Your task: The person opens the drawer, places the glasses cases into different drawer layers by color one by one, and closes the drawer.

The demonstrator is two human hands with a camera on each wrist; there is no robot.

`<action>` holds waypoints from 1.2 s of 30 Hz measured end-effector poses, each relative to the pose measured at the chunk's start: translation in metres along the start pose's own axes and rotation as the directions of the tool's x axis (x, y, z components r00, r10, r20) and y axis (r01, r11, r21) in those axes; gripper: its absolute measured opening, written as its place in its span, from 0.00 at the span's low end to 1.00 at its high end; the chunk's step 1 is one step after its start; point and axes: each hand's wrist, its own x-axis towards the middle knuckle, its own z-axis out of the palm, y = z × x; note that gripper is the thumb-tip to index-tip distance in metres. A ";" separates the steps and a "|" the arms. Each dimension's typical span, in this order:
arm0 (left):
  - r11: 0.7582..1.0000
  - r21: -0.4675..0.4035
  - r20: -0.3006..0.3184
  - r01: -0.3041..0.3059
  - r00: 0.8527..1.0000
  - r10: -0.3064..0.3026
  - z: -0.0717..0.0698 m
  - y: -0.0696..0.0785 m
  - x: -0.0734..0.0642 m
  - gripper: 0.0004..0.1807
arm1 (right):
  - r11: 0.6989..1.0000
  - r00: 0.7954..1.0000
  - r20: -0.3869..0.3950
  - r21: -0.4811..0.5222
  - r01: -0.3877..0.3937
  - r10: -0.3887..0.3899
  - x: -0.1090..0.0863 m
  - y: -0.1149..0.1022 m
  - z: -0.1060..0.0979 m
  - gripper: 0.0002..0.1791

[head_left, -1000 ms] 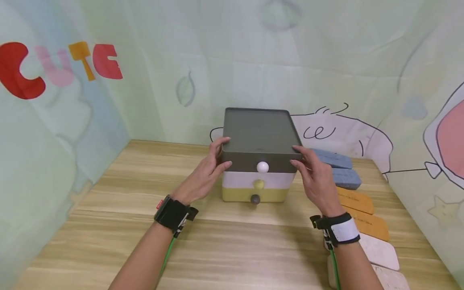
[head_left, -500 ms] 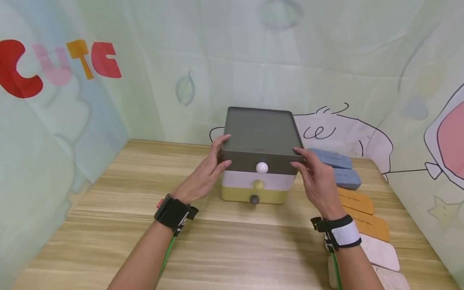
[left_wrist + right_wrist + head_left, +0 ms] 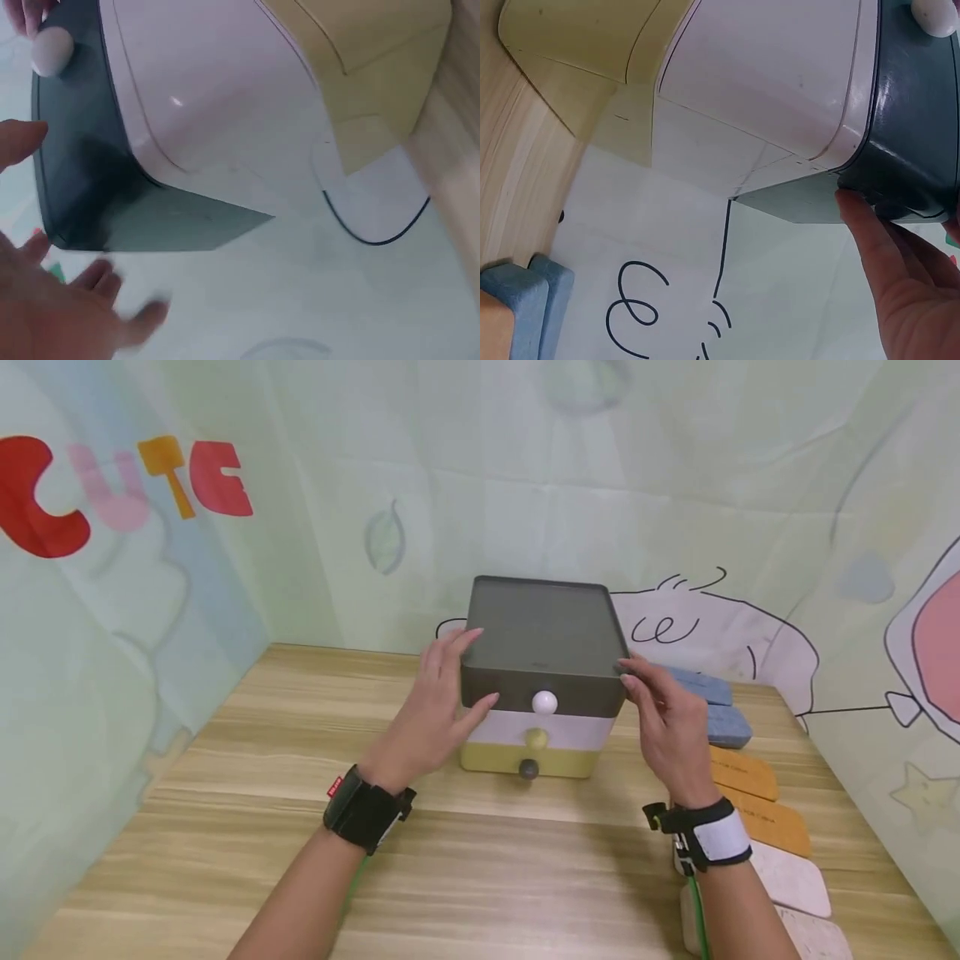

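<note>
on a wooden table (image 3: 480,877), a dark box (image 3: 547,627) is stacked over a pink tier (image 3: 577,730) and yellow tier (image 3: 566,763). its right corner is pinched by the right hand (image 3: 672,727); the left hand (image 3: 429,710) is spread at its left. stacking seems done; squaring-up may remain.

At the head, looks forward and down from above and behind the left hand (image 3: 427,718) and right hand (image 3: 672,722), set farthest back; takes in the drawer box (image 3: 543,672) between the fingers, tabletop (image 3: 495,877) below, wall (image 3: 337,468) beyond. On the left wrist, peers past the left fingers from close by at front and left side, rolled sideways. On the right wrist, similarly close, rolled the opposite way, faces front and right side. Shares the white knob (image 3: 544,702) between the fingers with both other views, the blue blocks (image 3: 723,727) beyond the right fingers with the head view.
</note>
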 end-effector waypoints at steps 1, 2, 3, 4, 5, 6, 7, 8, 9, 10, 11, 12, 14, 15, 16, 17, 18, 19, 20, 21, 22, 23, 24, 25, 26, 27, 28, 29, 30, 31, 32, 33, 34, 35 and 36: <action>0.997 0.064 -0.032 -0.032 0.999 0.034 0.001 0.005 0.000 0.42 | 1.000 1.000 0.001 0.007 -0.007 0.007 0.000 0.000 0.000 0.14; 0.991 0.116 -0.061 -0.063 0.996 0.071 0.003 0.010 0.000 0.41 | 1.000 1.000 0.001 0.016 -0.013 0.013 0.000 0.001 -0.001 0.13; 0.983 0.162 -0.085 -0.090 0.991 0.104 0.005 0.015 -0.001 0.40 | 0.999 1.000 0.001 0.029 -0.020 0.020 0.000 0.001 -0.001 0.13; 0.974 0.198 -0.101 -0.110 0.986 0.132 0.007 0.020 -0.001 0.38 | 0.999 1.000 0.002 0.042 -0.027 0.027 0.001 0.001 -0.002 0.12; 0.965 0.230 -0.111 -0.130 0.981 0.159 0.009 0.024 -0.002 0.36 | 0.998 0.999 0.002 0.055 -0.034 0.034 0.001 0.001 -0.003 0.11; 0.958 0.242 -0.115 -0.153 0.976 0.185 0.011 0.028 -0.002 0.33 | 0.997 0.999 0.003 0.064 -0.040 0.040 0.002 0.001 -0.003 0.11; 0.954 0.245 -0.119 -0.172 0.971 0.205 0.014 0.031 -0.002 0.30 | 0.996 0.999 0.004 0.077 -0.045 0.045 0.002 0.002 -0.004 0.10; 0.951 0.247 -0.122 -0.187 0.967 0.222 0.017 0.034 -0.002 0.27 | 0.996 0.999 0.003 0.081 -0.046 0.046 0.003 0.002 -0.005 0.10; 0.945 0.258 -0.121 -0.201 0.964 0.238 0.020 0.035 -0.002 0.25 | 0.996 0.999 0.004 0.082 -0.047 0.047 0.003 0.002 -0.005 0.10; 0.939 0.272 -0.116 -0.212 0.961 0.251 0.023 0.037 -0.002 0.24 | 0.996 0.999 0.004 0.081 -0.045 0.044 0.004 0.002 -0.005 0.10; 0.933 0.285 -0.109 -0.220 0.959 0.260 0.025 0.038 -0.001 0.23 | 0.996 0.999 0.003 0.078 -0.040 0.040 0.004 0.002 -0.005 0.10; 0.928 0.293 -0.105 -0.229 0.957 0.269 0.028 0.040 -0.001 0.23 | 0.997 0.999 0.001 0.076 -0.034 0.034 0.004 0.002 -0.005 0.09; 0.913 0.321 -0.097 -0.250 0.951 0.294 0.033 0.041 0.000 0.23 | 0.997 1.000 -0.001 0.071 -0.025 0.025 0.005 0.002 -0.005 0.09; 0.907 0.331 -0.091 -0.260 0.948 0.304 0.035 0.042 0.001 0.23 | 0.998 1.000 -0.003 0.067 -0.021 0.021 0.005 0.002 -0.005 0.09; 0.904 0.333 -0.086 -0.268 0.946 0.312 0.038 0.042 0.001 0.23 | 0.998 1.000 -0.005 0.064 -0.015 0.015 0.005 0.002 -0.004 0.09; 0.902 0.330 -0.083 -0.278 0.943 0.321 0.040 0.043 0.002 0.22 | 0.998 1.000 -0.005 0.057 -0.012 0.012 0.005 0.002 -0.004 0.09; 0.899 0.329 -0.084 -0.287 0.940 0.331 0.042 0.043 0.003 0.22 | 0.999 1.000 -0.005 0.053 -0.009 0.010 0.005 0.002 -0.004 0.09; 0.898 0.327 -0.082 -0.295 0.937 0.338 0.044 0.043 0.003 0.22 | 0.999 1.000 -0.005 0.049 -0.005 0.005 0.005 0.002 -0.004 0.09; 0.897 0.323 -0.079 -0.301 0.936 0.342 0.046 0.044 0.004 0.22 | 0.999 1.000 -0.005 0.047 -0.001 0.001 0.004 0.002 -0.004 0.09; 0.898 0.318 -0.077 -0.304 0.936 0.344 0.047 0.044 0.004 0.21 | 0.999 1.000 -0.005 0.048 0.007 -0.006 0.004 0.002 -0.004 0.09; 0.900 0.312 -0.077 -0.306 0.936 0.345 0.048 0.044 0.004 0.21 | 0.999 1.000 -0.006 0.051 0.013 -0.013 0.004 0.002 -0.004 0.09; 0.903 0.303 -0.078 -0.306 0.936 0.343 0.049 0.045 0.004 0.20 | 0.998 1.000 -0.007 0.052 0.020 -0.020 0.004 0.002 -0.004 0.09; 0.906 0.293 -0.080 -0.304 0.937 0.340 0.049 0.045 0.004 0.20 | 0.998 1.000 -0.008 0.054 0.027 -0.026 0.004 0.002 -0.004 0.09; 0.910 0.283 -0.081 -0.303 0.938 0.337 0.050 0.045 0.004 0.20 | 0.998 0.999 -0.009 0.056 0.033 -0.033 0.004 0.002 -0.004 0.08; 0.914 0.273 -0.082 -0.300 0.939 0.333 0.050 0.046 0.004 0.19 | 0.998 0.999 -0.010 0.059 0.038 -0.037 0.005 0.002 -0.004 0.08; 0.918 0.264 -0.084 -0.297 0.941 0.329 0.050 0.046 0.004 0.19 | 0.997 0.999 -0.011 0.060 0.042 -0.041 0.005 0.002 -0.004 0.08; 0.920 0.257 -0.084 -0.296 0.941 0.327 0.050 0.046 0.004 0.19 | 0.997 0.999 -0.012 0.058 0.044 -0.044 0.005 0.002 -0.004 0.08; 0.921 0.253 -0.082 -0.296 0.942 0.325 0.050 0.046 0.004 0.19 | 0.997 0.999 -0.013 0.055 0.046 -0.045 0.005 0.002 -0.004 0.08; 0.921 0.255 -0.080 -0.295 0.942 0.325 0.050 0.046 0.003 0.19 | 0.998 0.999 -0.012 0.053 0.047 -0.046 0.005 0.002 -0.004 0.08; 0.919 0.260 -0.077 -0.296 0.942 0.325 0.050 0.046 0.003 0.19 | 0.998 0.999 -0.010 0.050 0.047 -0.047 0.005 0.002 -0.004 0.08; 0.917 0.266 -0.074 -0.296 0.943 0.326 0.050 0.046 0.003 0.20 | 0.998 0.999 -0.009 0.047 0.047 -0.047 0.005 0.002 -0.004 0.08; 0.915 0.275 -0.071 -0.296 0.943 0.326 0.050 0.046 0.002 0.20 | 0.998 0.999 -0.008 0.041 0.046 -0.046 0.005 0.002 -0.004 0.08; 0.911 0.286 -0.068 -0.295 0.943 0.327 0.050 0.046 0.002 0.20 | 0.998 0.999 -0.006 0.038 0.044 -0.044 0.005 0.002 -0.004 0.08; 0.909 0.296 -0.065 -0.295 0.943 0.327 0.051 0.047 0.002 0.20 | 0.998 0.999 -0.005 0.034 0.043 -0.042 0.005 0.002 -0.004 0.08; 0.906 0.305 -0.062 -0.295 0.943 0.328 0.051 0.047 0.002 0.20 | 0.999 0.999 -0.003 0.030 0.041 -0.041 0.004 0.002 -0.004 0.08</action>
